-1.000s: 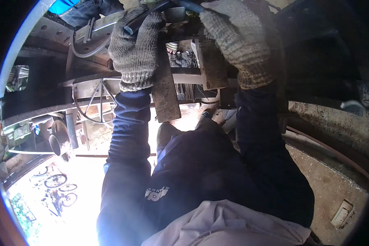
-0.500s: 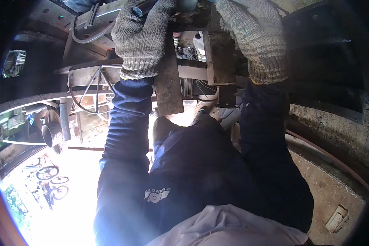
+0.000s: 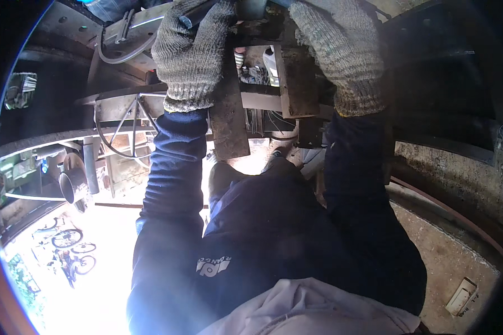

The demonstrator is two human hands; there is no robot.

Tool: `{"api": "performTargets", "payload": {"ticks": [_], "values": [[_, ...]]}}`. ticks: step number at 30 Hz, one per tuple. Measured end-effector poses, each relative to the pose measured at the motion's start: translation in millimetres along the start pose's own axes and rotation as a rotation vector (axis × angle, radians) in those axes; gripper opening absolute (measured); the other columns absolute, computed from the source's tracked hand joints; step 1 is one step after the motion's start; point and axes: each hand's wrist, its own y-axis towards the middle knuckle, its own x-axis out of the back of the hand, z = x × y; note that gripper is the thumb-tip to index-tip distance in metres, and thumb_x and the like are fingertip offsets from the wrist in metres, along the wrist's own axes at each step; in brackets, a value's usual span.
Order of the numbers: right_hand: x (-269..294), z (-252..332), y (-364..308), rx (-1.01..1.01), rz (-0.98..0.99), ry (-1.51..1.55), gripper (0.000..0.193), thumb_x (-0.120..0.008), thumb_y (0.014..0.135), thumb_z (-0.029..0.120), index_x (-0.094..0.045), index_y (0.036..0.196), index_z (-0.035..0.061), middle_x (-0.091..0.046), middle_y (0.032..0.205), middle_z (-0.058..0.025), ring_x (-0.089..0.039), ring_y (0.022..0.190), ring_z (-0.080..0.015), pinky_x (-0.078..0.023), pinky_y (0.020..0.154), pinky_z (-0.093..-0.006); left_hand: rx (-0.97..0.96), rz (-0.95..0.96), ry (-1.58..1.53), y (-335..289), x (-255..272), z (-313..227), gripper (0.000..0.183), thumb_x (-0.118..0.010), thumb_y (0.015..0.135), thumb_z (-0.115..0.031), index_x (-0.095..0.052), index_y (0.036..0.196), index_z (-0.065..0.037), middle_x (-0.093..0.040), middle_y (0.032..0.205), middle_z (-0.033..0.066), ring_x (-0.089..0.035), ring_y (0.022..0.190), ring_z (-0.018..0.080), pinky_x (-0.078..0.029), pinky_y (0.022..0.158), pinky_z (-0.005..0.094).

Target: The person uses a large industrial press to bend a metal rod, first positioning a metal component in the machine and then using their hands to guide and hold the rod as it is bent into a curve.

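Both my hands wear grey knitted work gloves and are raised at the top of the head view. My left hand is closed round a dark metal rod, whose blunt end sticks out between thumb and fingers. My right hand is beside a bluish bar end; the upper edge cuts off its fingers, so its grip is hidden. Between the hands sits a grey cylindrical piece. Below it, two worn flat plates, a longer left plate and a shorter right plate, flank a gap.
A curved grey hose and a spoked metal ring are left of my left arm. Farther left are a short wide pipe and several bicycles on bright ground. A curved, dirty beam runs along the right.
My right hand has shifted slightly left and down. More of the rod's end shows at my left hand, which keeps its grip. The surroundings have shifted slightly with the view.
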Motion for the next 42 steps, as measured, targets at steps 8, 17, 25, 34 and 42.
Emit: {"api": "performTargets", "payload": {"ticks": [8, 17, 25, 34, 42], "values": [[6.7, 19.8, 2.5, -0.161, 0.053, -0.099, 0.011, -0.07, 0.091, 0.006, -0.07, 0.101, 0.0013, -0.07, 0.096, -0.0135, -0.068, 0.089, -0.0259, -0.056, 0.083, -0.0359, 0.038, -0.117, 0.213, -2.3, 10.7, 19.7, 0.035, -0.077, 0.09, -0.023, -0.071, 0.116, 0.0, -0.073, 0.108, 0.0103, -0.069, 0.097, 0.0176, -0.054, 0.088, 0.0312], [-0.9, 11.4, -1.3, -0.143, -0.017, -0.125, 0.012, -0.071, 0.09, 0.006, -0.07, 0.101, 0.0014, -0.071, 0.096, -0.013, -0.069, 0.093, -0.026, -0.055, 0.087, -0.0351, 0.064, -0.069, 0.165, 3.3, 9.5, 13.4, 0.035, -0.076, 0.09, -0.023, -0.07, 0.116, 0.0, -0.073, 0.108, 0.0102, -0.068, 0.098, 0.018, -0.055, 0.088, 0.032], [-9.8, 0.4, -12.6, -0.096, -0.104, -0.052, 0.014, -0.072, 0.089, 0.005, -0.07, 0.102, 0.0015, -0.07, 0.099, -0.0135, -0.069, 0.094, -0.0262, -0.056, 0.085, -0.034, -0.283, 0.152, 0.541, 5.7, 17.7, 9.6, 0.036, -0.076, 0.09, -0.021, -0.069, 0.118, 0.001, -0.073, 0.106, 0.0104, -0.069, 0.096, 0.019, -0.055, 0.086, 0.0322], [-3.2, 20.9, -15.5, -0.164, -0.04, -0.1, 0.013, -0.07, 0.09, 0.003, -0.069, 0.103, -0.0002, -0.07, 0.099, -0.0147, -0.069, 0.093, -0.0276, -0.055, 0.084, -0.0358, 0.173, -0.052, -0.031, -10.4, 8.4, 19.4, 0.037, -0.078, 0.09, -0.022, -0.069, 0.117, 0.001, -0.073, 0.107, 0.0108, -0.069, 0.095, 0.017, -0.058, 0.083, 0.0304], [-14.8, -2.2, -7.2, -0.144, -0.115, -0.002, 0.016, -0.07, 0.091, 0.006, -0.07, 0.106, 0.0018, -0.071, 0.101, -0.015, -0.068, 0.095, -0.0296, -0.054, 0.087, -0.0361, 0.101, -0.004, 0.046, 11.4, 10.4, 21.4, 0.035, -0.075, 0.091, -0.023, -0.069, 0.116, 0.002, -0.073, 0.108, 0.0112, -0.069, 0.095, 0.0176, -0.055, 0.086, 0.0307]]}}
